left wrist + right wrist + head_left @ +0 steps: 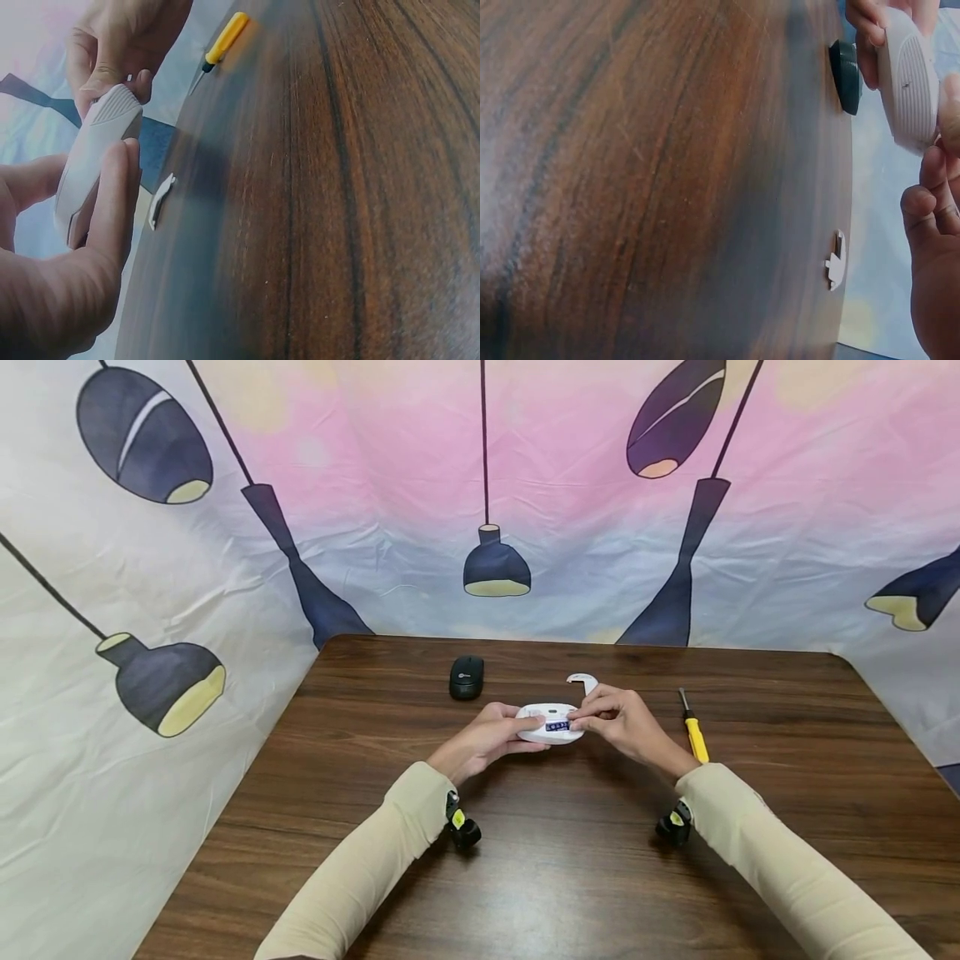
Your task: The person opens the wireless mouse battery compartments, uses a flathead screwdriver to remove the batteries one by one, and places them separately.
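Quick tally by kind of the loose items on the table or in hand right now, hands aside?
Computer mice: 2, the white mouse held belly-up by the left hand and right hand, and the black mouse on the table
Battery covers: 1, white cover
Batteries: 1, blue battery in the white mouse
Screwdrivers: 1, yellow-handled screwdriver
Total: 5

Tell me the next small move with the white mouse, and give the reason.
Probably press the battery fully down into its bay. The left hand grips the upturned white mouse, and the right hand's fingertips sit on the battery. The white cover lies apart on the table, so closing would come afterwards.
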The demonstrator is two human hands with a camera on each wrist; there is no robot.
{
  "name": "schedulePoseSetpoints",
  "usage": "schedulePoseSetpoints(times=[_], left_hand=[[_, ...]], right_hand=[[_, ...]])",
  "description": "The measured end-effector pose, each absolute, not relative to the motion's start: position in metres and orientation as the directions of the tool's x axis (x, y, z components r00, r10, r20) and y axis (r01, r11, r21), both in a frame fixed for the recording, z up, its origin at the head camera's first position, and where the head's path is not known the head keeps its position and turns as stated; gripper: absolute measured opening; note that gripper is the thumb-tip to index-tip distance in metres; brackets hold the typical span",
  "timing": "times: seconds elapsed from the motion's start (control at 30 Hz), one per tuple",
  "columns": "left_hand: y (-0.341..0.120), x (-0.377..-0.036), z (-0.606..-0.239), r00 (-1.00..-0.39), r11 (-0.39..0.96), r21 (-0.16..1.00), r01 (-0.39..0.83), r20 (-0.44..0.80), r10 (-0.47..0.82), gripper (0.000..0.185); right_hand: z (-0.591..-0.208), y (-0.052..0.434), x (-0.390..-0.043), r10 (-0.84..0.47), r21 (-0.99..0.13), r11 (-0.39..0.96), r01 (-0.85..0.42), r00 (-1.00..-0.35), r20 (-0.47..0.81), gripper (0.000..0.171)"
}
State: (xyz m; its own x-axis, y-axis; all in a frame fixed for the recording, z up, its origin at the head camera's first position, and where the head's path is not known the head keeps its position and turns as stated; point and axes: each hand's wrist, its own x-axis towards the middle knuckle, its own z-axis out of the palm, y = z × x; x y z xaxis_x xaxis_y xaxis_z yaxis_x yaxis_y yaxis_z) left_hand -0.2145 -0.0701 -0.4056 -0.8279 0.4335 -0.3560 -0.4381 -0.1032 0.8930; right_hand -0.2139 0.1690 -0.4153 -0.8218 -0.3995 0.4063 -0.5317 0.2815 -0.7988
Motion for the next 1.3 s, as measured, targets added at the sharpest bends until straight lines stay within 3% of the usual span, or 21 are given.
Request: schedulePoseSetpoints(times=[0.4, 0.57, 1.03, 1.3], left_hand=[[-0.069, -0.214, -0.405, -0.822, -0.081, 0.895, -0.439, -0.364, 0.437, 0.034], [-0.069, -0.214, -0.405, -0.825, -0.075, 0.900, -0.429, -0.356, 0.439, 0.033], [-0.072, -0.216, -0.408, -0.826, -0.079, 0.900, -0.429, -0.355, 0.437, 0.033], [-0.071, -0.216, -0.409, -0.830, -0.089, 0.904, -0.417, -0.340, 0.442, 0.033]], right_hand=[[-0.420, 0.167, -0.216, -0.375, -0.806, 0.263, -0.530, -0.826, 0.421, 0.011], [-0.405, 0.161, -0.207, -0.384, -0.806, 0.272, -0.526, -0.827, 0.410, 0.008], [-0.388, 0.156, -0.189, -0.409, -0.717, 0.420, -0.556, -0.821, 0.398, 0.013], [-0.414, 0.166, -0.207, -0.405, -0.696, 0.459, -0.553, -0.827, 0.390, 0.015]])
